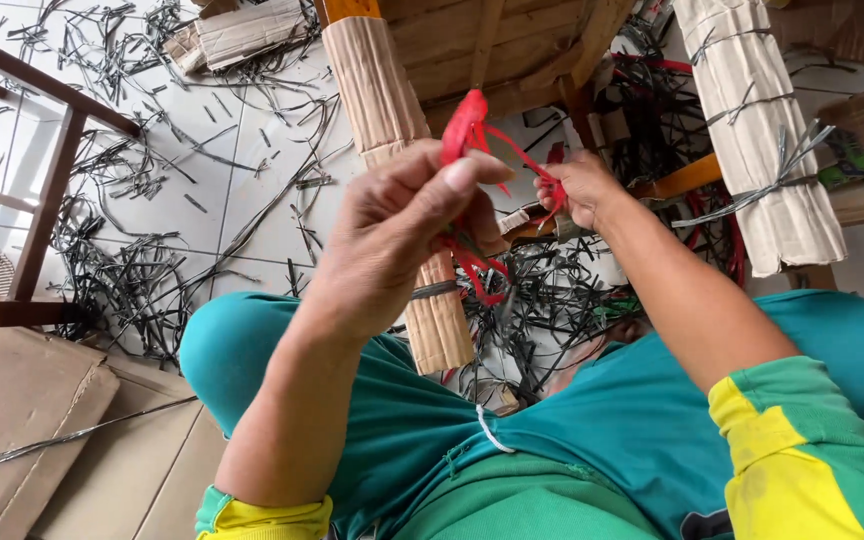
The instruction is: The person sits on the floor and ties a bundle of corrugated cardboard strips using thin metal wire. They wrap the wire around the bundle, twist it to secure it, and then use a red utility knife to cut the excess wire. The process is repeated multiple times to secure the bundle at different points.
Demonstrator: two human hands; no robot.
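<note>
My left hand (pixel 392 235) is raised in the middle of the view, fingers pinched on a red plastic string (pixel 467 125) whose loops stick up above the fingertips and hang below the palm. My right hand (pixel 577 190) sits a little to the right and farther away, gripping the other end of the same red string, which runs taut between the two hands. Behind my left hand stands a tall bundle of thin tan sticks (pixel 382 100), bound with a dark strap low down.
Another tan bundle (pixel 762 130) tied with grey straps leans at upper right. Black strap offcuts (pixel 132 270) litter the white tiled floor. A brown wooden frame (pixel 47 200) stands at left, cardboard sheets (pixel 22 420) lie at lower left, and a wooden bench (pixel 492 50) is ahead.
</note>
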